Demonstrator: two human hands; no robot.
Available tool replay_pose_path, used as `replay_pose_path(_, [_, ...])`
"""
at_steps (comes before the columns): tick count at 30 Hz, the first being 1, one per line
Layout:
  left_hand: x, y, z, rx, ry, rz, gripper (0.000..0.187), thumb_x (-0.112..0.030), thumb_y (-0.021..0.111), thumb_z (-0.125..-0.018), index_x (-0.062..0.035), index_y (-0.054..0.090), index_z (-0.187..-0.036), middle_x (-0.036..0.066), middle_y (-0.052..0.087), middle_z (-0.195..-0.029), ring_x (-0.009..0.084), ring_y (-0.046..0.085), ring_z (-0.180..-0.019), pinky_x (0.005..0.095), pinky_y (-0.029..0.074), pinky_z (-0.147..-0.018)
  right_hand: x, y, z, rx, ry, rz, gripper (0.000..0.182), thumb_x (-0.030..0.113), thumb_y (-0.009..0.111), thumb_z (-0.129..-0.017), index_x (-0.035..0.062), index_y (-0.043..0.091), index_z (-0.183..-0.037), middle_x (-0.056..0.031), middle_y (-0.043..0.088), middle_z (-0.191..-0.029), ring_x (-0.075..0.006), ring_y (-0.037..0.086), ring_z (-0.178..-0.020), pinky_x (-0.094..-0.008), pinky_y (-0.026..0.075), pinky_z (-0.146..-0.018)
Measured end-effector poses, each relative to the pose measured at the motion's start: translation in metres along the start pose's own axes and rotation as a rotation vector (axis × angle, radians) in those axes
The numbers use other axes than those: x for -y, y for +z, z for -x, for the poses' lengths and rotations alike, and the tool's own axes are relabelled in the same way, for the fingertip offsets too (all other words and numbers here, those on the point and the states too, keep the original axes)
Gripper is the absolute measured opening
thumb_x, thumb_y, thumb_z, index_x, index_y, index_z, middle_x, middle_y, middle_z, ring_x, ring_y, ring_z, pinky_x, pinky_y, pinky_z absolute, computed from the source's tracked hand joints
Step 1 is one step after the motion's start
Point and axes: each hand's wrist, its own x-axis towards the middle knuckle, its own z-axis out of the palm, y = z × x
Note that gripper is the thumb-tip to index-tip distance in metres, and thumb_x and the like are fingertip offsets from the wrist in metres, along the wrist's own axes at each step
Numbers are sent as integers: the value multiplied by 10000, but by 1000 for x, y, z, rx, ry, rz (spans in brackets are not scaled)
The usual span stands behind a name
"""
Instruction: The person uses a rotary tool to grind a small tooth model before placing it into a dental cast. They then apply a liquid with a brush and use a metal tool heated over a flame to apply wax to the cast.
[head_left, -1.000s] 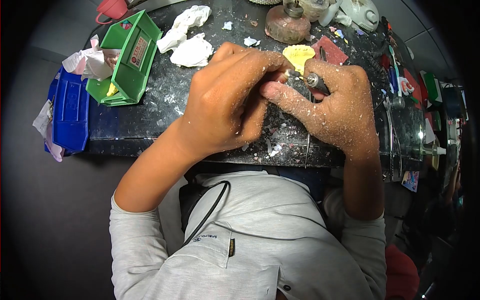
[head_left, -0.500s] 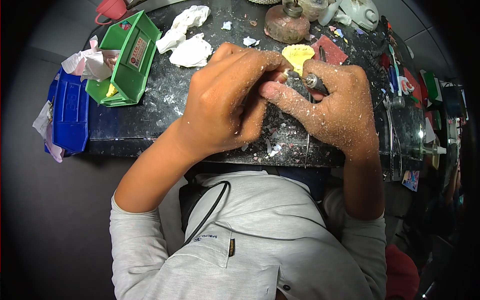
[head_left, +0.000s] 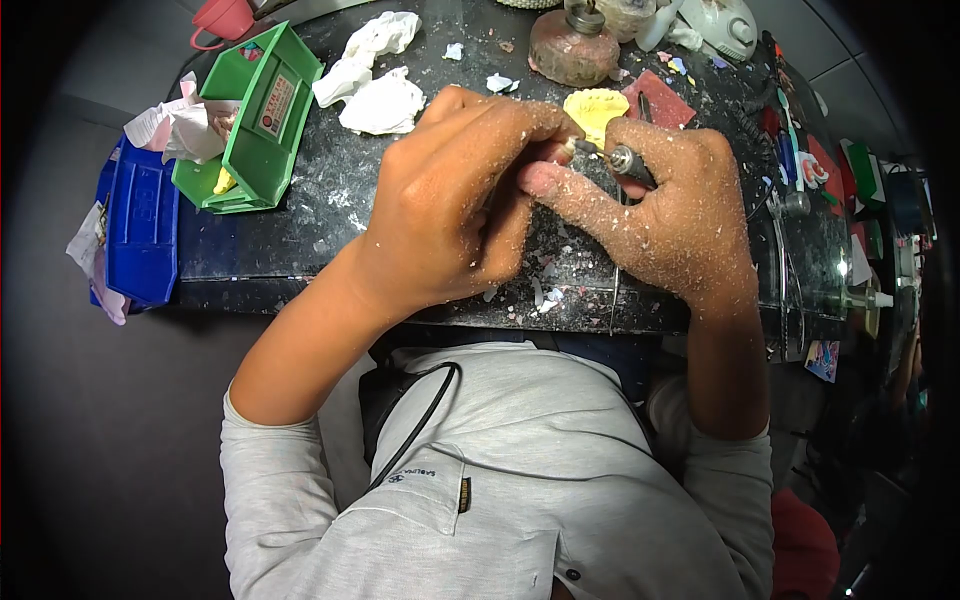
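My left hand [head_left: 465, 195] is closed round a small pale piece [head_left: 567, 148], mostly hidden by the fingers. In my right hand [head_left: 665, 205] is a rotary handpiece [head_left: 630, 166], gripped between thumb and fingers, its thin bit pointing left at the pale piece. The right thumb reaches across to the left fingertips. White dust and chips cover both hands. Just beyond them a yellow dental cast [head_left: 596, 113] lies beside a red sheet [head_left: 668, 100].
A green bin [head_left: 262, 120] and a blue bin [head_left: 142, 235] stand at the left. Crumpled white tissue [head_left: 383, 103], a glass burner [head_left: 573, 50] and a white device [head_left: 722, 28] sit farther back. Long thin tools [head_left: 783, 255] lie at the right.
The handpiece bit has shifted very slightly against the small piece. Both hands otherwise hold nearly the same position.
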Motion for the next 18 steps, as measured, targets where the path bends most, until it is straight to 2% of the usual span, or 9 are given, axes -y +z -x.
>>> replay_pose_path(18, [-1,0,0,10,-4,3,404,104,629,-668,16,649,-1062,108,689,-851,278,672,-762,342,482,-751,-1,-1,0,7,-23,-8,534,489,860,-750,4,649,-679,-81,530,-518,-143,524,-475,-295,454,-457])
